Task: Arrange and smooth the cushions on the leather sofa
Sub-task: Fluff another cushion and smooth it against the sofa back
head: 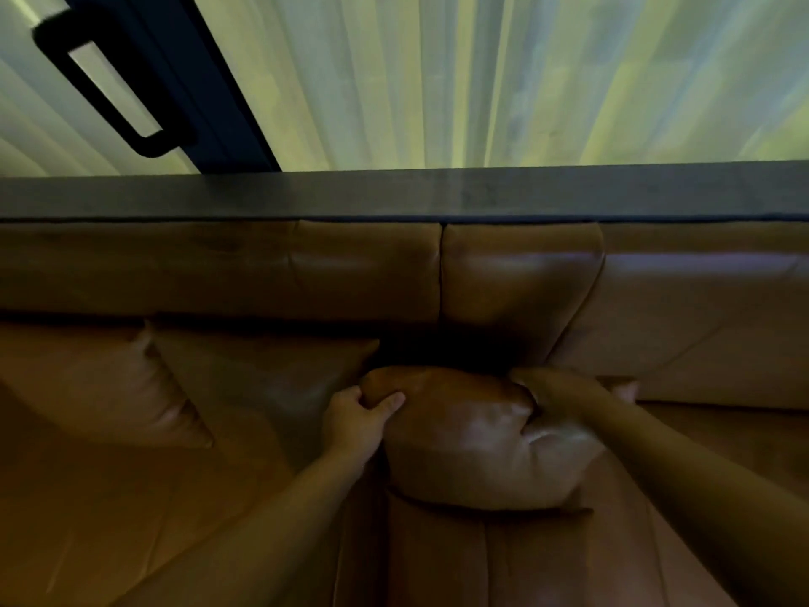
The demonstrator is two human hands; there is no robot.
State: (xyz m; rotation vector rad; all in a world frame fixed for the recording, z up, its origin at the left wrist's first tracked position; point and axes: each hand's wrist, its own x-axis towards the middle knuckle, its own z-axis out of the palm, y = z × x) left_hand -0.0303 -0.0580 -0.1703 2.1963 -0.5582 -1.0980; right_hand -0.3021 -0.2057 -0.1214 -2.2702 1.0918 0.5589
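A brown leather cushion (473, 449) lies on the seat of the brown leather sofa (367, 273), in the middle of the head view. My left hand (357, 416) grips its upper left corner, thumb on top. My right hand (556, 387) clamps the upper right corner, with the fingers partly hidden behind the cushion. Two more brown cushions lean against the backrest to the left: a nearer one (267, 387) and a farther one (100, 378) at the left edge.
A dark ledge (394, 194) runs along the top of the sofa back. Behind it hang pale sheer curtains (525, 81) and a dark door frame with a black handle (109, 81). The sofa's right back section (700, 317) carries no cushion.
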